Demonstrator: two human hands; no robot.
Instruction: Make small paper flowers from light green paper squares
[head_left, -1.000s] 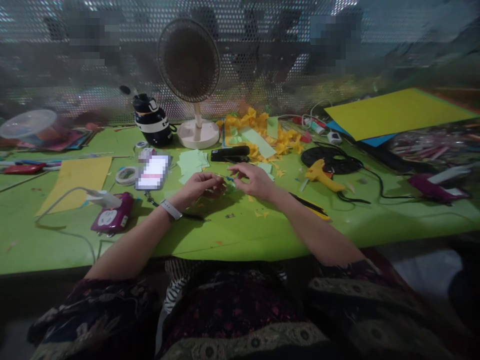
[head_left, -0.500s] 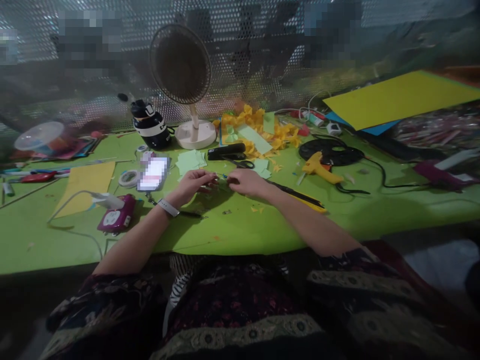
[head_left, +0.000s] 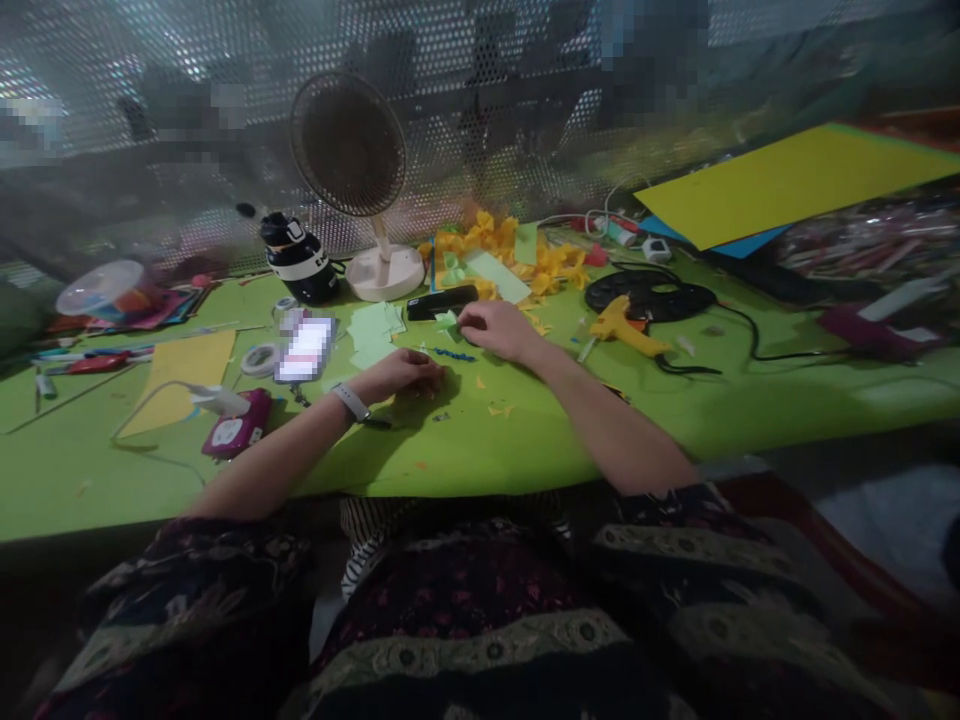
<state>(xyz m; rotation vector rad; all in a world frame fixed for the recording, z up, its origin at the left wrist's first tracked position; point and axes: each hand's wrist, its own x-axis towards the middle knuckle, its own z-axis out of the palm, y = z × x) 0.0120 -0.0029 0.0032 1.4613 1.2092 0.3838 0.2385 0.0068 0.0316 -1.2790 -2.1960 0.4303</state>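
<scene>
My right hand (head_left: 495, 331) is closed in a pinch at a small light green paper piece (head_left: 448, 320), in front of the black stapler-like object (head_left: 442, 301). To its left and nearer me, my left hand (head_left: 405, 373) hovers low over the green table with its fingers curled together; what they hold, if anything, is hidden. Between the two hands a short, dark blue twisted strip (head_left: 455, 354) lies on the table. Light green paper slips (head_left: 373, 330) rest just beyond my left hand.
Behind are a fan (head_left: 384, 270), a dark bottle (head_left: 302, 270) and a heap of yellow paper flowers (head_left: 487, 245). A yellow glue gun (head_left: 628, 328) lies right, by a black round pad (head_left: 637, 295). Left are a lit phone (head_left: 305, 347), tape roll (head_left: 259, 359) and purple plug box (head_left: 238, 425).
My hands have moved apart: the right went up and away with the green paper piece, the left came slightly nearer me. The blue strip now shows between them. The view shifted slightly.
</scene>
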